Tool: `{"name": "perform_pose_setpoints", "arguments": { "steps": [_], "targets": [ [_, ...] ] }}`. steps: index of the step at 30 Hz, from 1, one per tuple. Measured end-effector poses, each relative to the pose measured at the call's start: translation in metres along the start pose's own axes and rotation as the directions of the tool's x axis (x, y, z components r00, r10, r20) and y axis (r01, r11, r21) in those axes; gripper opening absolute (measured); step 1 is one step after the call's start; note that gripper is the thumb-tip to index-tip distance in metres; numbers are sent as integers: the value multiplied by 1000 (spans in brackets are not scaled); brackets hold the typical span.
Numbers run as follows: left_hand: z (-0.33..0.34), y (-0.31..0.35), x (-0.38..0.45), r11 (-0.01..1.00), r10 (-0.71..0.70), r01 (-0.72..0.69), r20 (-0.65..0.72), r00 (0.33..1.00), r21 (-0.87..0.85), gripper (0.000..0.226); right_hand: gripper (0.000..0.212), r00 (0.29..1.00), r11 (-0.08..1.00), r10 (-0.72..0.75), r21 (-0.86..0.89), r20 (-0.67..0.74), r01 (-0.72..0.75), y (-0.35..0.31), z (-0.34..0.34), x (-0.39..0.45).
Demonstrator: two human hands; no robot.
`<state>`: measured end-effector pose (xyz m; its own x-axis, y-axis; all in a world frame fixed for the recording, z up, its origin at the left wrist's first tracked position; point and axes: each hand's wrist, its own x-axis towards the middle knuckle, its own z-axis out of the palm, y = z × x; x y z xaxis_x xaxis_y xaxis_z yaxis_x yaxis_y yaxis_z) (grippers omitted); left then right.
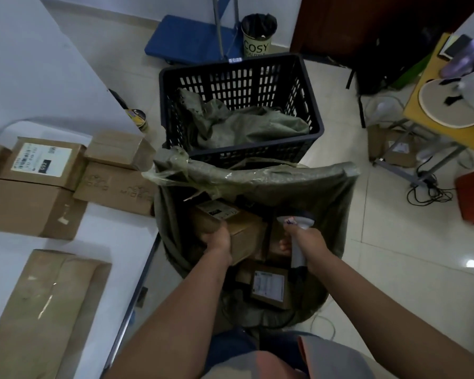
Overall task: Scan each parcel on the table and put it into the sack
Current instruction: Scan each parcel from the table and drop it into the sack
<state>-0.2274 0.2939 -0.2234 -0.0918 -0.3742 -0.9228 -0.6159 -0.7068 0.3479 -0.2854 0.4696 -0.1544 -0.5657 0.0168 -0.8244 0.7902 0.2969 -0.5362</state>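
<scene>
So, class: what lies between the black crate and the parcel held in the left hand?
In the head view, the sack's rolled far rim lies between the black crate and the parcel gripped by the left hand.

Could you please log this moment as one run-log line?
left hand: holds box inside sack | right hand: grips scanner | table: boxes remain

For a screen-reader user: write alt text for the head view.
Over an open green sack, the left hand grips a cardboard parcel while the right hand holds a barcode scanner. More parcels wait on the white table at left.
</scene>
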Motion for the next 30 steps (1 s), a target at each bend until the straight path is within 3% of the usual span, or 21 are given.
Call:
{"name": "perform_pose_setpoints", "arguments": {
  "steps": [4, 7, 9, 11, 14, 17, 21, 30],
  "targets": [
    [26, 9, -17, 976, -53, -7, 263, 963, 219, 40, 26, 1000, 1000, -3, -5, -5, 3, 4, -13, 13],
    [36, 3, -2, 880, 194, -235, 137, 971, 414, 63, 24, 1000, 1000, 13, 2, -9, -13, 7, -18, 21],
    [35, -3, -1, 678, 384, -404, 172, 907, 614, 67, 24, 1000, 1000, 26, 11, -13, -26, 8, -20, 24],
    [31, -12, 5, 477, 370, -485, 334, 867, 733, 65, 24, 999, 999, 35, 13, -16, -35, 9, -20, 25],
    [25, -13, 14, 339, 170, -524, 497, 851, 781, 76, 25, 1000, 1000, 30, 3, -8, -30, 11, -19, 24],
    [23, 4, 16, 340, 88, -508, 511, 855, 792, 75, 26, 1000, 1000, 16, 0, -1, -16, 12, -17, 22],
    [9, 14, 1, 380, 207, -560, 522, 827, 737, 49, 25, 1000, 1000, -6, -18, 12, 6, 12, -6, 10],
    [-105, 8, -17, 350, 325, -656, 571, 754, 668, 38, 24, 969, 989, -100, -85, 224, 121, 0, 69, -49]
  ]
}}
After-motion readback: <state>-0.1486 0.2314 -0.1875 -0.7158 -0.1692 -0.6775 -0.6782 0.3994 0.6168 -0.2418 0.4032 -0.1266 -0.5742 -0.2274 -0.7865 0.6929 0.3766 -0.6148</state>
